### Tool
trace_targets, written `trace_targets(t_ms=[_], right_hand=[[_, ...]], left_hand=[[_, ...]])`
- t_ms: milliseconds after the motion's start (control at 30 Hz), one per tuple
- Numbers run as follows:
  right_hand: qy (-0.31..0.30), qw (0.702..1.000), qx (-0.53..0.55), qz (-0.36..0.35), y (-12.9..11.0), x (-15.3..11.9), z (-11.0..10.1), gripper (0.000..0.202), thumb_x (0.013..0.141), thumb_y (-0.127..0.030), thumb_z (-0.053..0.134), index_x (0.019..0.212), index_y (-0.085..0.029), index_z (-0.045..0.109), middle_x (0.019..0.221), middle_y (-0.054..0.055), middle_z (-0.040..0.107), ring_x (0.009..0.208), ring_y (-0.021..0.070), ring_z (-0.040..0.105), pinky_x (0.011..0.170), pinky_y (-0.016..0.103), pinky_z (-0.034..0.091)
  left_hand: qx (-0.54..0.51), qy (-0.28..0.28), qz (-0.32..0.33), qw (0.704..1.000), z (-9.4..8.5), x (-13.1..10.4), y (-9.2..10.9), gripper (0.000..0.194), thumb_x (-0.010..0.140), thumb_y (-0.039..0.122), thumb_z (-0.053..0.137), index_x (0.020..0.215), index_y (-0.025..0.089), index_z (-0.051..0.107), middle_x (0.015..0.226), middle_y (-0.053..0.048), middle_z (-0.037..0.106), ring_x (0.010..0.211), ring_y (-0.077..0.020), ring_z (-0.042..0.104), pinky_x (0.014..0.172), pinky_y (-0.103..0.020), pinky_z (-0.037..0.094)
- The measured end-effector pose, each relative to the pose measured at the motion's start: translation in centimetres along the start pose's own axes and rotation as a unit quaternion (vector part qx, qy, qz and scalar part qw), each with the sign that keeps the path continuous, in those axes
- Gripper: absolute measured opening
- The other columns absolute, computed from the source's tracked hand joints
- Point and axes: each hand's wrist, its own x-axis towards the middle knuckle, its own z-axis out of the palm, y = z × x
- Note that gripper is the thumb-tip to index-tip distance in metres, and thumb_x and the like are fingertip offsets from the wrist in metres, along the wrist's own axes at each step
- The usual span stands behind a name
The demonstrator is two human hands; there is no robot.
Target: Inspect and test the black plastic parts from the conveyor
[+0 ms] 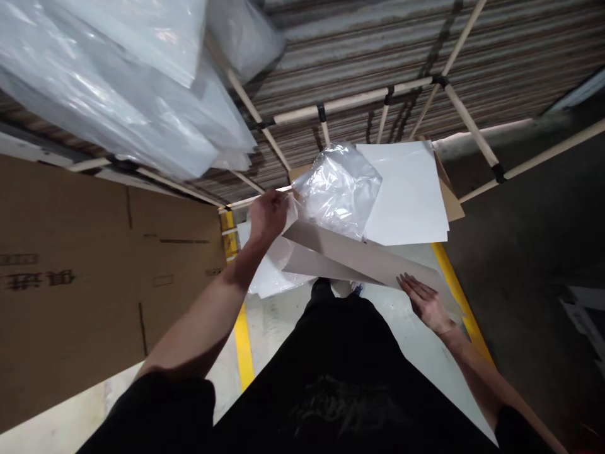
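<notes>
Glossy film (292, 212) was pinched by left hand (268, 219), tips blurred, curled matte sheet (363, 253) was held under right hand (429, 309)'s fingers.

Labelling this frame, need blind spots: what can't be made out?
All in the head view:
Left hand: fingertip contact, hidden by its own curled fingers.
Right hand: gripping or just resting on the grey sheet; its palm side is out of sight.
Plastic sheets, upper left: cut off by picture edges.
Cardboard print: too blurred to read.
</notes>
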Motion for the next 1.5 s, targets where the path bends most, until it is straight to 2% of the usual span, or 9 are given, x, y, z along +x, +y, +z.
trace_targets(t_ms=[100,367,467,667,833,1033,1133,1300,1500], right_hand=[[-0.003,1.0,-0.003,0.002,1.0,-0.4,-0.2,0.063,0.1,-0.004,0.043,0.161,-0.02,0.049,0.14,0.013,0.072,0.135,0.0259,0.067,0.112,0.044,0.061],[0.005,1.0,0.023,-0.003,0.2,-1.6,-2.1,0.068,0.1,-0.006,0.044,0.166,-0.023,0.04,0.146,0.012,0.068,0.139,0.0264,0.064,0.111,0.045,0.061],[0.056,0.998,0.022,0.022,0.4,-2.1,-2.2,0.067,0.101,-0.005,0.045,0.165,-0.023,0.041,0.138,0.013,0.073,0.131,0.0259,0.069,0.107,0.044,0.063],[0.118,0.989,0.024,0.084,1.0,-3.1,-2.2,0.064,0.102,-0.006,0.046,0.163,-0.025,0.045,0.134,0.011,0.075,0.122,0.0237,0.074,0.104,0.037,0.065],[0.142,0.986,0.057,0.062,0.3,-3.0,-4.0,0.07,0.099,-0.002,0.046,0.165,-0.027,0.042,0.138,0.012,0.073,0.127,0.0246,0.072,0.106,0.04,0.065],[0.106,0.993,0.003,0.048,1.5,-2.6,-5.4,0.065,0.101,-0.003,0.048,0.163,-0.023,0.044,0.133,0.014,0.075,0.122,0.0245,0.074,0.101,0.04,0.067],[0.079,0.996,-0.007,0.04,1.9,-3.0,-6.7,0.067,0.101,-0.003,0.046,0.165,-0.023,0.041,0.141,0.014,0.071,0.129,0.0253,0.071,0.105,0.042,0.065],[0.043,0.999,-0.021,-0.006,1.5,-4.2,-9.9,0.074,0.101,-0.002,0.046,0.17,-0.025,0.03,0.148,0.012,0.066,0.138,0.026,0.065,0.111,0.045,0.061],[0.001,0.999,-0.052,-0.004,1.3,-4.2,-10.9,0.073,0.101,-0.004,0.047,0.169,-0.025,0.034,0.147,0.01,0.067,0.131,0.0276,0.069,0.107,0.046,0.064]], left_hand=[[0.099,0.014,0.042,0.994,-0.9,0.5,1.1,0.01,0.081,0.027,0.072,0.077,0.019,0.067,0.065,-0.001,0.057,0.067,-0.02,0.054,0.078,-0.035,0.046],[0.286,-0.081,0.188,0.936,-0.8,1.5,6.2,0.032,0.092,0.043,0.068,0.071,0.021,0.057,0.063,-0.005,0.052,0.078,-0.0294,0.064,0.08,-0.039,0.048],[0.27,-0.136,0.226,0.926,-1.4,1.8,8.8,0.033,0.088,0.041,0.074,0.066,0.02,0.058,0.06,-0.002,0.051,0.067,-0.022,0.059,0.075,-0.034,0.046],[0.167,-0.204,0.207,0.942,-3.4,2.0,13.1,0.02,0.086,0.028,0.076,0.071,0.015,0.073,0.066,0.0,0.061,0.063,-0.0118,0.054,0.074,-0.028,0.045],[0.061,-0.218,0.149,0.963,-2.4,2.2,16.1,0.022,0.091,0.026,0.071,0.076,0.01,0.073,0.066,-0.001,0.06,0.066,-0.0124,0.056,0.071,-0.026,0.047],[-0.01,-0.343,0.232,0.91,-1.8,-0.5,20.6,0.019,0.096,0.028,0.065,0.085,0.014,0.072,0.084,-0.004,0.073,0.077,-0.0153,0.065,0.069,-0.026,0.048],[0.082,-0.307,0.295,0.901,-2.3,-1.0,21.4,0.022,0.098,0.029,0.064,0.088,0.013,0.073,0.084,-0.003,0.071,0.081,-0.0165,0.066,0.079,-0.028,0.049],[0.242,-0.159,0.277,0.916,-2.8,1.2,20.3,0.033,0.105,0.033,0.058,0.102,0.003,0.072,0.077,0.001,0.058,0.084,-0.0163,0.063,0.093,-0.032,0.045],[0.231,-0.23,0.266,0.907,-3.1,1.4,20.3,0.029,0.104,0.027,0.061,0.095,0.003,0.073,0.075,0.004,0.06,0.07,-0.0087,0.052,0.084,-0.023,0.04]])
